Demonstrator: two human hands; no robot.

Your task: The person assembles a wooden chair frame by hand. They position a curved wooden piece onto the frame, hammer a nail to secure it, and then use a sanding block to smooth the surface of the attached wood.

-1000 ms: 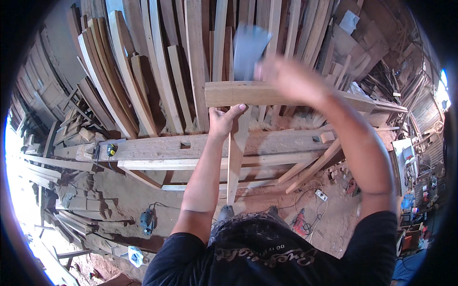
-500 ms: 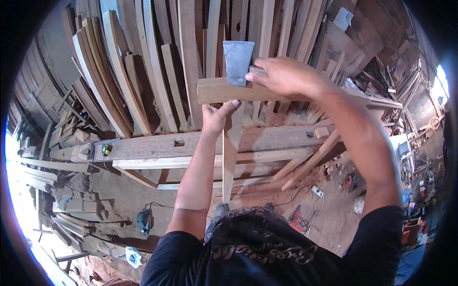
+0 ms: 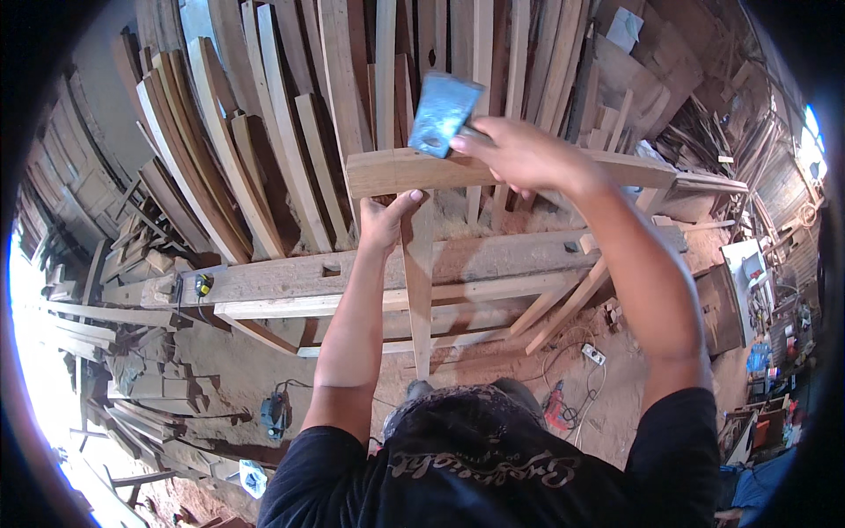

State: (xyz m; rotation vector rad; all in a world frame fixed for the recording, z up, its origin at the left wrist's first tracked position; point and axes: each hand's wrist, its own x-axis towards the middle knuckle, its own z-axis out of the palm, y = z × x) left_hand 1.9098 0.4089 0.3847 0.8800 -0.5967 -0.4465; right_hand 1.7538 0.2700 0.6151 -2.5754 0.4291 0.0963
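Observation:
A hatchet (image 3: 445, 113) with a wide grey metal head is gripped close to its head by my right hand (image 3: 519, 154). Its head is slightly blurred and tilts over the top edge of a wooden crosspiece (image 3: 380, 176). I cannot tell whether the two touch. Under the crosspiece's left end, my left hand (image 3: 385, 220) is wrapped at the corner where an upright wooden board (image 3: 418, 282) meets it, with the thumb against the board. The board runs down toward my feet. My right hand covers part of the crosspiece.
A thick beam (image 3: 264, 280) with square mortises lies across in front of me, beside a pale timber frame (image 3: 352, 304). Long planks (image 3: 334, 79) lean behind. On the floor are a blue power tool (image 3: 275, 414), a red power tool (image 3: 556, 407) and a white power strip (image 3: 593, 354) with cables.
The hatchet head has tilted to the right and now catches bright light. The crosspiece and my left hand appear slightly further left; my right hand has shifted a little downward.

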